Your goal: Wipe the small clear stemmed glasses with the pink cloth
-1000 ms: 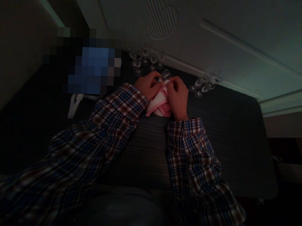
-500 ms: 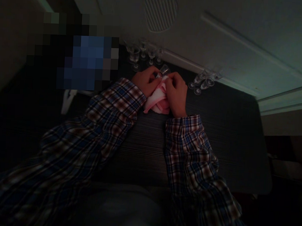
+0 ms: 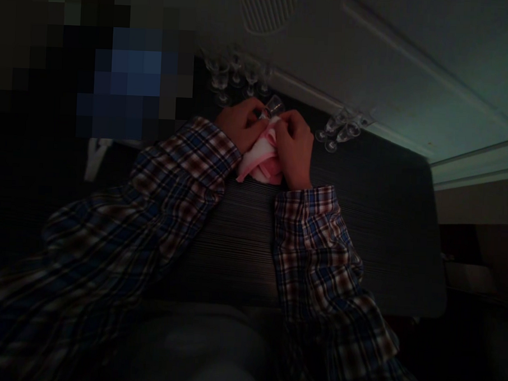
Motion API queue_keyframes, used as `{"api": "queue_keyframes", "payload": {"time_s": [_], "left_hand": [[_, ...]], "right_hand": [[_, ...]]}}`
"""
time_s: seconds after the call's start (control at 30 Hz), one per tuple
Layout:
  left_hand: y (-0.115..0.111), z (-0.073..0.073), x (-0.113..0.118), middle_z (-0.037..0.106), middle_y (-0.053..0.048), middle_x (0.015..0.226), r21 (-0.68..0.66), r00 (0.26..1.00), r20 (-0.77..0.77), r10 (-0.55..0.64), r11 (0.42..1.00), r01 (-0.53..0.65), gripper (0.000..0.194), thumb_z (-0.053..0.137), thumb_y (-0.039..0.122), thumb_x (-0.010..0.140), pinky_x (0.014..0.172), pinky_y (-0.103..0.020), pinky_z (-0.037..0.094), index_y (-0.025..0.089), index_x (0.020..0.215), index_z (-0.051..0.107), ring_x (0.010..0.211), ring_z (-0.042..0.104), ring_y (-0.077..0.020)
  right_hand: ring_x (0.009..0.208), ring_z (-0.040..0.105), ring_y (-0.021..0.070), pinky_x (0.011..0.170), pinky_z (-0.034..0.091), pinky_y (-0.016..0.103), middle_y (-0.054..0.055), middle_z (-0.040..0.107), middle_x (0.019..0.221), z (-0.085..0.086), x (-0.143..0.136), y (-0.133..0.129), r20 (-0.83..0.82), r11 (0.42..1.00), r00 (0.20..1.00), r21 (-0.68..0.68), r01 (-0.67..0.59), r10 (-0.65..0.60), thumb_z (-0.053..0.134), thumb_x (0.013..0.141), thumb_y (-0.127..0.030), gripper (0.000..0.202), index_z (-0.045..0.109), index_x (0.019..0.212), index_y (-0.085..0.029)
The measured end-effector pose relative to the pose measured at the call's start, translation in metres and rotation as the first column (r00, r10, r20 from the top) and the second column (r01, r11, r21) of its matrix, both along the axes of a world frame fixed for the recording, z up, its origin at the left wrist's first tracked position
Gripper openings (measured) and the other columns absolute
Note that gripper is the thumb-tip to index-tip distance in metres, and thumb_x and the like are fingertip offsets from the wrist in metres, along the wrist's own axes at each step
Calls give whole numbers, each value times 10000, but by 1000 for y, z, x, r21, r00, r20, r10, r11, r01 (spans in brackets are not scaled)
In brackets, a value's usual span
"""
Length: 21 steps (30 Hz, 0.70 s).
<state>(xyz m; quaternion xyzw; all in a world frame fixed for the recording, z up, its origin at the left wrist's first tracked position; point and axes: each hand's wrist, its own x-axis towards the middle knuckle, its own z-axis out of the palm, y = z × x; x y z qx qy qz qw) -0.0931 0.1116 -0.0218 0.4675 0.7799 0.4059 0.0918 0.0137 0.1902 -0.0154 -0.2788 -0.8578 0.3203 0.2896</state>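
Over the dark table my left hand is closed around a small clear glass, whose bowl points away from me. My right hand pinches a pink and white cloth against the glass. The cloth hangs bunched between both hands, its lower edge close to the tabletop. Fingers and cloth hide the lower part of the glass.
Several stemmed glasses stand behind my left hand along the wall. Another group of small glasses is to the right of my right hand. The dark table ends at a rounded right corner. A pixelated patch covers the upper left.
The view has shifted slightly, so the hands and table sit a little higher and further left. Both hands keep their hold on the glass and cloth.
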Motion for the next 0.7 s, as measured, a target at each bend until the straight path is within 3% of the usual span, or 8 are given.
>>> {"api": "queue_keyframes", "payload": {"time_s": [0.17, 0.37, 0.7], "left_hand": [[-3, 4, 1, 604, 0, 813, 8, 1000, -17, -24, 1000, 24, 249, 445, 303, 781, 680, -221, 410, 168, 963, 548, 749, 566, -116], [-3, 5, 3, 579, 13, 658, 41, 999, -51, 9, 999, -7, 213, 474, 259, 772, 563, -195, 367, 162, 930, 579, 603, 525, -93], [-3, 6, 2, 580, 12, 707, 47, 998, -61, 16, 999, -14, 238, 499, 249, 747, 590, -191, 372, 150, 943, 590, 615, 509, -83]], "right_hand": [[791, 517, 111, 733, 386, 261, -13, 486, 749, 1, 0, -1, 19, 999, 1000, 42, 5, -6, 284, 842, -269, 212, 460, 775, -172], [679, 504, 111, 632, 370, 238, -33, 525, 713, 4, 1, -3, -20, 996, 999, 67, 51, -49, 375, 802, -236, 128, 467, 716, -213], [667, 499, 106, 668, 371, 242, -31, 525, 712, 5, 1, -3, 7, 998, 999, 44, 48, -48, 359, 804, -251, 135, 460, 724, -209]]}}
